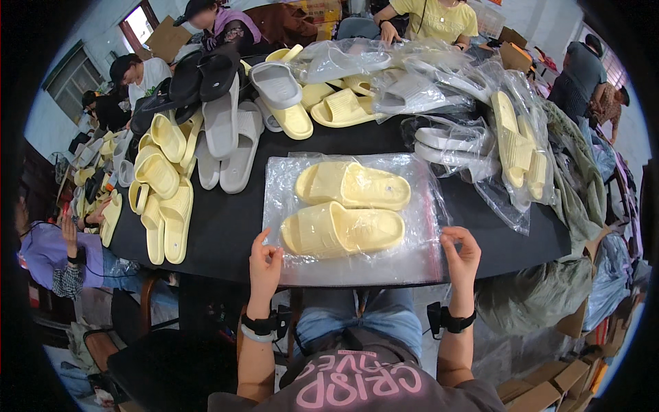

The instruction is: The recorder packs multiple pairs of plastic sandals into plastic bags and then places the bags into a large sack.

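Pinching the near edge of a clear plastic bag (357, 271), both hands work at the table's front rim. Left hand (264, 264) grips the bag's corner at 7 o'clock, fingers curled tight on the film; right hand (461, 257) does the same at 5 o'clock, thumb and fingertips closed on the plastic. Held at the two corners like this, the open edge looks stretched flat, probably so it stays taut and straight.

Inside the bag lie two pale yellow slides (343, 209), side by side, toes toward 3 o'clock, flat on the black table (226, 226). Bag sits centre, hanging slightly over the near edge.

Around: loose yellow slides (165, 199) stacked at 9 o'clock, grey slides (230, 134) at 11 o'clock, black ones (199, 75) beyond them. Bagged pairs (515, 144) heap from 12 to 2 o'clock, crowding the bag's far right corner; their film overlaps near it. Other people sit at the far side and at left. Cardboard boxes (549, 384) on the floor at 4 o'clock. Nothing lies between the hands.
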Motion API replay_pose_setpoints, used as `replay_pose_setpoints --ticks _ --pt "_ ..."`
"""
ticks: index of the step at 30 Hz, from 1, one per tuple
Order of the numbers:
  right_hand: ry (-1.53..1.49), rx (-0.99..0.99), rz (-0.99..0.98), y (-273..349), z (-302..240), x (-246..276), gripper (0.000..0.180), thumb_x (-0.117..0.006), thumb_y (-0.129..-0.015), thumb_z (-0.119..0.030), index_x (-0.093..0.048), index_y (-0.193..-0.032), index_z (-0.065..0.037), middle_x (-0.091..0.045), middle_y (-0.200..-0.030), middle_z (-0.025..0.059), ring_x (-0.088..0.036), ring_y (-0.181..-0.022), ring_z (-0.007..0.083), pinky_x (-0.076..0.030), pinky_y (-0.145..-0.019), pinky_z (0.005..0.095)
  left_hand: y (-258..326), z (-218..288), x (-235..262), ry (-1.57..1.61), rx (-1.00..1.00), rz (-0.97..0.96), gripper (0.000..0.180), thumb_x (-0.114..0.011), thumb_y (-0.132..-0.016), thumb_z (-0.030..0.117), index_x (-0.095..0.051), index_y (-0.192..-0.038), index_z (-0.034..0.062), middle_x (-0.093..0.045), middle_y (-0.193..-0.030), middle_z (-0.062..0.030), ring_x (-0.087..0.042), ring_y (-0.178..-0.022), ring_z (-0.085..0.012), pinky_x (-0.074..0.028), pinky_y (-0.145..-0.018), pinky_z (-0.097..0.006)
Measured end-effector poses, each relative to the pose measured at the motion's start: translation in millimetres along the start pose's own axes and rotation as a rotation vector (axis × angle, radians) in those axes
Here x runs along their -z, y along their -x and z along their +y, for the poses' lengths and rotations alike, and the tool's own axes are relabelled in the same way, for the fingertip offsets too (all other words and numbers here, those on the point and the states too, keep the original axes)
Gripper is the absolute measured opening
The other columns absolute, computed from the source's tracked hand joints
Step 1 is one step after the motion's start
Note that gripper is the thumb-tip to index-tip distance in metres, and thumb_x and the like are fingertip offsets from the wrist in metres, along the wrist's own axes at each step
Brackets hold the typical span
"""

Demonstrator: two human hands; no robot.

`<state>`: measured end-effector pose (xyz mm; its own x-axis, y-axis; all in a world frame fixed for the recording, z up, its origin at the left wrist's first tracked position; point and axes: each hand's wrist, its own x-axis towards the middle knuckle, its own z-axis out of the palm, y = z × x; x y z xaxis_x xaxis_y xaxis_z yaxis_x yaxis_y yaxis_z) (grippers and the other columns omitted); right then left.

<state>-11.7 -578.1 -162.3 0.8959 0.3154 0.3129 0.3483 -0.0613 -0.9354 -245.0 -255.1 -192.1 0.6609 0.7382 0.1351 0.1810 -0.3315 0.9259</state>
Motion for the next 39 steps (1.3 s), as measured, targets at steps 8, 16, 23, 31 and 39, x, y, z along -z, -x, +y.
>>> replay_pose_setpoints --ticks 8,16,23,31,39 --pt "-0.248 -0.261 -0.199 35 4 20 0.029 -0.070 -0.083 0.000 -0.065 -0.111 -0.003 -0.064 -0.086 0.0001 -0.058 -0.079 0.0116 -0.041 -0.084 0.0285 -1 2 16 -0.092 -0.007 0.072 0.049 -0.058 -0.087 -0.003 -0.045 -0.135 0.0014 -0.055 -0.072 -0.0031 -0.055 -0.075 -0.0130 -0.044 -0.074 -0.028" --pt "0.508 0.089 -0.409 -6 -40 7 0.036 -0.061 -0.089 -0.039 -0.069 -0.104 -0.008 -0.071 -0.086 0.0060 -0.066 -0.083 0.0223 -0.041 -0.083 0.0359 -10 28 1 -0.629 -0.371 0.054 0.049 -0.057 -0.088 0.005 -0.046 -0.135 -0.0008 -0.051 -0.126 -0.0204 -0.049 -0.116 -0.0356 -0.036 -0.102 -0.046" --pt "0.733 -0.006 -0.347 -35 -23 -54 0.044 -0.072 -0.085 -0.027 -0.053 -0.118 -0.004 -0.070 -0.086 0.0074 -0.066 -0.064 0.0202 -0.050 -0.058 0.0324 -30 10 -36 -0.164 -0.235 -0.027 0.043 -0.049 -0.098 0.017 -0.046 -0.134 -0.0048 -0.047 -0.139 -0.0227 -0.044 -0.131 -0.0350 -0.032 -0.111 -0.040" --pt "-0.649 -0.199 -0.258 -32 -18 -23 0.045 -0.066 -0.083 0.008 -0.046 -0.122 -0.003 -0.065 -0.085 0.0055 -0.060 -0.082 0.0114 -0.047 -0.080 0.0253 -25 -6 -38 -0.285 -0.336 0.020 0.049 -0.045 -0.100 0.024 -0.042 -0.139 -0.0053 -0.045 -0.142 -0.0232 -0.040 -0.133 -0.0364 -0.028 -0.113 -0.044" --pt "-0.093 -0.400 -0.567 -66 7 12 0.017 -0.051 -0.093 0.000 -0.056 -0.108 -0.002 -0.068 -0.094 0.0048 -0.056 -0.079 0.0077 -0.042 -0.069 0.0211 -29 -2 -38 -0.323 -0.272 -0.035 0.055 -0.041 -0.101 0.027 -0.033 -0.145 -0.0045 -0.038 -0.148 -0.0226 -0.033 -0.139 -0.0356 -0.019 -0.117 -0.045"
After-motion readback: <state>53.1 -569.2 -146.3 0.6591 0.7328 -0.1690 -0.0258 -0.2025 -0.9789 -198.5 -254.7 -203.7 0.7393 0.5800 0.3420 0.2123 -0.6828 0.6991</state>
